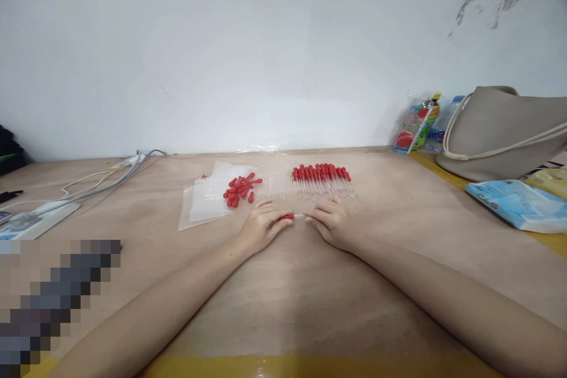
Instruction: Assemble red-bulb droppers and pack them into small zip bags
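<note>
Centrally, left fingers [275,213] on bulb [287,216], right fingers [315,213] on tube [299,216]

Clock centred on the hands. Hands: two, left hand [264,227] and right hand [330,223]. Between them, one dropper [299,216]. At 10 o'clock, loose bulbs [241,188]: over ten, heaped, exact tally not possible. Sheets [204,208] beside them: at least two, overlapping. Bare tubes [274,187], 11 o'clock: more than ten, too fine to number. Capped droppers [323,172], 1 o'clock: ten at least, overlapping. Bottles [444,121], 2 o'clock: at least two. Power strip [55,216], 9 o'clock: one.
</note>
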`<state>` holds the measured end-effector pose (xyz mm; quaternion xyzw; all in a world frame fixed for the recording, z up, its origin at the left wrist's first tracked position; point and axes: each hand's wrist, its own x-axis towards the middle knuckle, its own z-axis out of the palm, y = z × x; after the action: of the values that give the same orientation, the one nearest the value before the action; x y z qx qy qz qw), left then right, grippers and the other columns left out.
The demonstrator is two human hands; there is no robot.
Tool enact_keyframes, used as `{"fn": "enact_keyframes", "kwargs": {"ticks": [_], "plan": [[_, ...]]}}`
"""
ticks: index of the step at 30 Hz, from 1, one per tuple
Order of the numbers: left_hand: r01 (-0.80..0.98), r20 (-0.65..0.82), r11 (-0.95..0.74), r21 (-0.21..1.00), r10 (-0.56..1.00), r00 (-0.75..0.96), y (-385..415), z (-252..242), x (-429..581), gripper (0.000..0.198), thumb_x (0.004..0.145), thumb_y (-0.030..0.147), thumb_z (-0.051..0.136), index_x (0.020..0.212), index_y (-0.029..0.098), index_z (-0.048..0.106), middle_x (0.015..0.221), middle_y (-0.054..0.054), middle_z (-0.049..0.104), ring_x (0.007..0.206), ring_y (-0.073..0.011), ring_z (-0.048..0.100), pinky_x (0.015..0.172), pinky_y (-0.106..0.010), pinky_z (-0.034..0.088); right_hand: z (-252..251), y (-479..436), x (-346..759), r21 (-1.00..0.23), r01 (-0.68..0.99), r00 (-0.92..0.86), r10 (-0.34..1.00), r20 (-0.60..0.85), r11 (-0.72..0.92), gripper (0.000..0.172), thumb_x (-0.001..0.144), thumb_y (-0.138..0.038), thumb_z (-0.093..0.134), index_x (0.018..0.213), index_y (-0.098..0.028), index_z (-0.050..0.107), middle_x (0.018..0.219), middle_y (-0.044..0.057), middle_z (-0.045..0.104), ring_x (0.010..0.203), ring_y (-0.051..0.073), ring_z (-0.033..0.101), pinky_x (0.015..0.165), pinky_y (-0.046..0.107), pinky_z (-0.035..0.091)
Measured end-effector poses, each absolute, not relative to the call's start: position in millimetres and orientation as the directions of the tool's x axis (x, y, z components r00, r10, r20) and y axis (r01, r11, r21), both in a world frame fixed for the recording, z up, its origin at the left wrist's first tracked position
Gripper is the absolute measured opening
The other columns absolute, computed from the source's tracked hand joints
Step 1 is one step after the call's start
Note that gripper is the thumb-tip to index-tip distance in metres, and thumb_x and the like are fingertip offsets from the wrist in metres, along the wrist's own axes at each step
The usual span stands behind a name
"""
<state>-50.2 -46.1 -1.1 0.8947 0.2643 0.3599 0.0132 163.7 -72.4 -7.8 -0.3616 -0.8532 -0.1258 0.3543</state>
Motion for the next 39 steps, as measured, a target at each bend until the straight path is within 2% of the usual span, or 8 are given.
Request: {"fn": "enact_keyframes", "kwargs": {"ticks": [4,7,10,19,26,34,36,39], "plan": [[0.448,0.618,-0.863,0.235,0.488,0.617,-46,-1,-51,0.016,0.082,0.031,0.054,0.090,0.021,0.063,0.082,0.000,0.070,0.075,-0.0140,0.063,0.085,-0.035,0.040,-7,-73,165,-0.014,0.694,-0.476,0.474,0.741,0.720,0.017,0.085,-0.024,0.047,0.089,-0.021,0.064,0.080,0.003,0.065,0.075,0.014,0.052,0.076,0.033,0.030],[0.430,0.625,-0.869,0.245,0.480,0.616,-46,-3,-51,0.014,0.082,0.031,0.055,0.086,0.020,0.063,0.078,0.000,0.069,0.071,-0.0131,0.062,0.082,-0.033,0.041,-4,-73,163,0.030,0.672,-0.502,0.425,0.753,0.740,0.016,0.084,-0.021,0.048,0.085,-0.022,0.064,0.077,0.000,0.065,0.075,0.013,0.052,0.085,0.036,0.027],[0.410,0.618,-0.878,0.245,0.467,0.632,-46,-4,-51,0.014,0.081,0.030,0.056,0.086,0.018,0.063,0.075,-0.001,0.068,0.070,-0.0138,0.061,0.081,-0.033,0.041,-3,-74,160,0.053,0.661,-0.522,0.408,0.750,0.748,0.016,0.084,-0.021,0.047,0.081,-0.021,0.063,0.071,-0.001,0.063,0.075,0.013,0.052,0.088,0.037,0.025],[0.367,0.608,-0.904,0.219,0.421,0.673,-49,-2,-49,0.013,0.083,0.027,0.052,0.084,0.017,0.059,0.074,-0.003,0.066,0.071,-0.0146,0.060,0.077,-0.033,0.041,-6,-76,151,-0.015,0.662,-0.521,0.475,0.709,0.750,0.021,0.084,-0.023,0.045,0.070,-0.019,0.061,0.061,-0.001,0.057,0.068,0.012,0.048,0.082,0.034,0.026],[0.376,0.650,-0.916,0.140,0.371,0.663,-50,-4,-48,0.011,0.084,0.024,0.050,0.083,0.016,0.058,0.072,-0.003,0.065,0.068,-0.0141,0.059,0.074,-0.032,0.042,-4,-77,142,-0.076,0.694,-0.494,0.550,0.673,0.716,0.027,0.084,-0.024,0.044,0.061,-0.016,0.056,0.057,-0.001,0.055,0.064,0.011,0.047,0.074,0.033,0.024],[0.380,0.688,-0.925,0.025,0.291,0.665,-48,0,-46,0.011,0.084,0.023,0.049,0.084,0.017,0.058,0.078,-0.004,0.068,0.072,-0.0143,0.061,0.075,-0.032,0.043,1,-75,144,-0.215,0.665,-0.488,0.634,0.600,0.715,0.029,0.087,-0.027,0.045,0.064,-0.017,0.060,0.060,-0.001,0.058,0.068,0.012,0.049,0.070,0.031,0.024],[0.401,0.684,-0.916,0.032,0.313,0.659,-46,1,-47,0.012,0.084,0.024,0.049,0.083,0.018,0.059,0.078,-0.003,0.068,0.072,-0.0144,0.061,0.078,-0.033,0.043,6,-75,146,-0.208,0.679,-0.503,0.652,0.567,0.704,0.026,0.086,-0.028,0.046,0.070,-0.020,0.064,0.064,0.000,0.061,0.072,0.013,0.049,0.069,0.031,0.024],[0.439,0.652,-0.892,0.107,0.396,0.646,-45,1,-51,0.012,0.084,0.024,0.050,0.087,0.018,0.060,0.080,-0.003,0.068,0.077,-0.0158,0.062,0.082,-0.035,0.043,12,-77,151,-0.122,0.700,-0.547,0.638,0.542,0.704,0.020,0.085,-0.027,0.049,0.079,-0.023,0.067,0.069,0.001,0.063,0.075,0.015,0.050,0.071,0.032,0.024]]}}
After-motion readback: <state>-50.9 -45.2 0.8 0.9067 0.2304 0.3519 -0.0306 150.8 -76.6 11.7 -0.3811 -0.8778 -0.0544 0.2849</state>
